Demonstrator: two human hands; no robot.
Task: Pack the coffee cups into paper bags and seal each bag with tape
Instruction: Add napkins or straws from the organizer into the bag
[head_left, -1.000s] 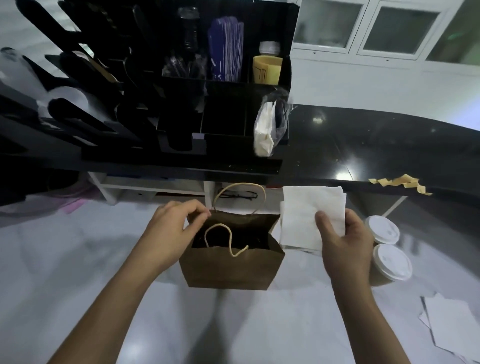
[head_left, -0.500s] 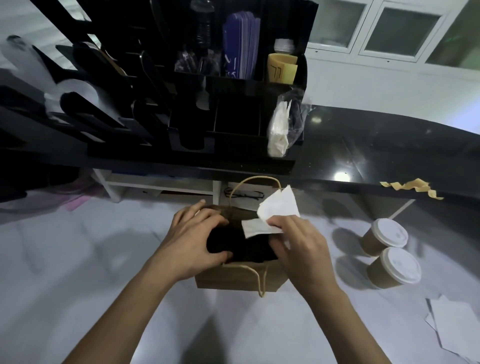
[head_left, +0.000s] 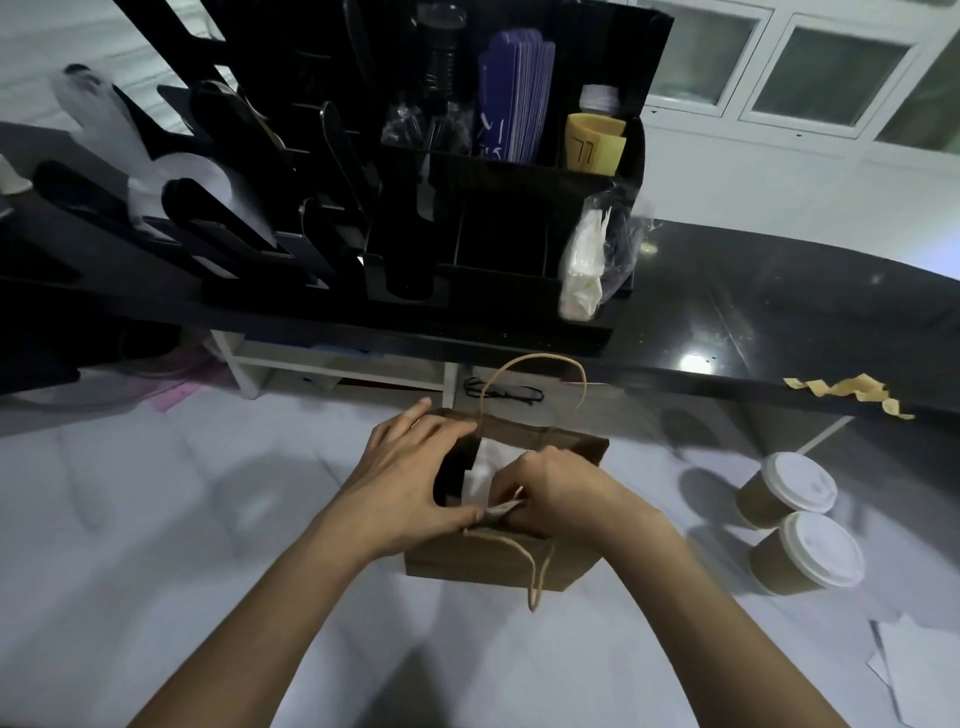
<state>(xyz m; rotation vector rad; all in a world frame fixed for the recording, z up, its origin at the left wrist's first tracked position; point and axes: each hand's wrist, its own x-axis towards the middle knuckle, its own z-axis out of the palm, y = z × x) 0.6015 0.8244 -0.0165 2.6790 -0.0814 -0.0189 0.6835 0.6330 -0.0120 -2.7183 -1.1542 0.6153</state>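
Note:
A brown paper bag with twine handles stands open on the white counter in the middle of the view. My left hand grips the bag's left rim and holds the mouth apart. Inside the mouth, my right hand is closed on white napkins, which lie partly down in the bag. Two brown coffee cups with white lids stand side by side on the counter to the right of the bag. What else is in the bag is hidden.
A black shelf overhangs the back of the counter and carries a black organiser with lids, sleeves and a bag of cutlery. Torn strips of yellowish tape lie on the shelf's edge. Loose white papers rest at the right.
My right hand has carried the napkins from beside the bag into its mouth and pushed them down. My left hand has stayed on the bag's rim.

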